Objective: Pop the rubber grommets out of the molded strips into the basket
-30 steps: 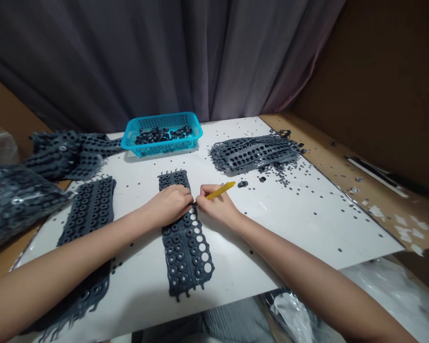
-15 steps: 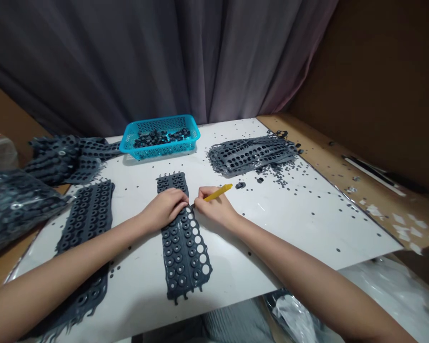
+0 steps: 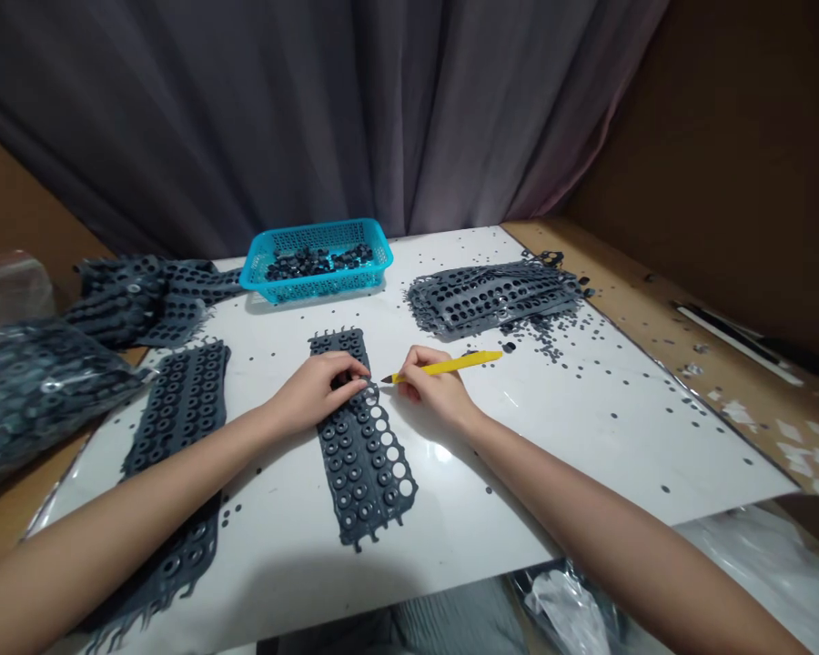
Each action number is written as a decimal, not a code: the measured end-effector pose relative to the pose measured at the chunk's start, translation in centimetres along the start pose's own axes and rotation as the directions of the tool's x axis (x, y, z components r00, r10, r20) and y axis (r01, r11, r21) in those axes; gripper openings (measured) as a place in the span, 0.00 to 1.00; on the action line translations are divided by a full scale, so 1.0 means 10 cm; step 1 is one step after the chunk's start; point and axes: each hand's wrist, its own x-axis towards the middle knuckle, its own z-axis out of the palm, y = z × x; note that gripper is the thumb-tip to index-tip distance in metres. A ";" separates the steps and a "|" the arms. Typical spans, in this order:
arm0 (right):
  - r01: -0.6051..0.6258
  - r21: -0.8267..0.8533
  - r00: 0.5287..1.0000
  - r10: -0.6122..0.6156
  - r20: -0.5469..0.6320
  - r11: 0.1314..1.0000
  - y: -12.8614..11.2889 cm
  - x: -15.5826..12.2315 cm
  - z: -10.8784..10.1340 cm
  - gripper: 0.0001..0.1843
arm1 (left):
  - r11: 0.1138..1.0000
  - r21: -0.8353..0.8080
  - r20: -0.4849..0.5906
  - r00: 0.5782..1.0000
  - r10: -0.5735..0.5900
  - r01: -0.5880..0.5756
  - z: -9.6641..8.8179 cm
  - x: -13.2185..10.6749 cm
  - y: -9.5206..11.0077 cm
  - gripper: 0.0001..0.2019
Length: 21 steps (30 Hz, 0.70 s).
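Note:
A dark grey rubber sheet [image 3: 356, 464] with rows of moulded ring-shaped parts lies in front of me; along its right edge runs a row of open round holes. My left hand [image 3: 324, 387] rests across its upper part, thumb and fingers closed on the right edge; any small piece between the fingertips is hidden. Just right of that edge, my right hand [image 3: 433, 382] is closed round a yellow pen-shaped tool [image 3: 470, 360]. Its dark pointed tip faces my left fingertips, a small gap from the sheet.
A blue basket [image 3: 318, 289] of small black parts stands at the back. Right of it lie stacked punched sheets [image 3: 495, 296] amid scattered bits. At left are another ringed sheet [image 3: 177, 400], a clear bag [image 3: 47, 391] of dark parts and a heap of sheets [image 3: 133, 296].
The yellow tool has swung flatter and backed away to the right from the sheet's edge with my right hand. My left fingers have shifted slightly at the edge. The view has moved a little.

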 end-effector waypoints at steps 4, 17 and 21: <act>0.011 0.025 1.000 -0.011 0.015 1.000 0.05 0.01 -0.01 0.07 | 0.988 0.141 0.035 0.998 0.055 -0.059 0.03 0.01 0.04 0.08; 0.528 -0.504 0.809 -0.226 0.542 0.684 -0.30 -0.54 -0.09 0.08 | 0.986 0.156 -0.054 0.997 0.061 -0.052 0.10 -0.04 0.03 0.09; 0.793 -0.485 0.584 -0.233 0.778 0.368 -0.27 -0.84 -0.06 0.06 | 0.989 0.139 -0.036 0.998 0.052 -0.047 0.12 -0.02 0.03 0.08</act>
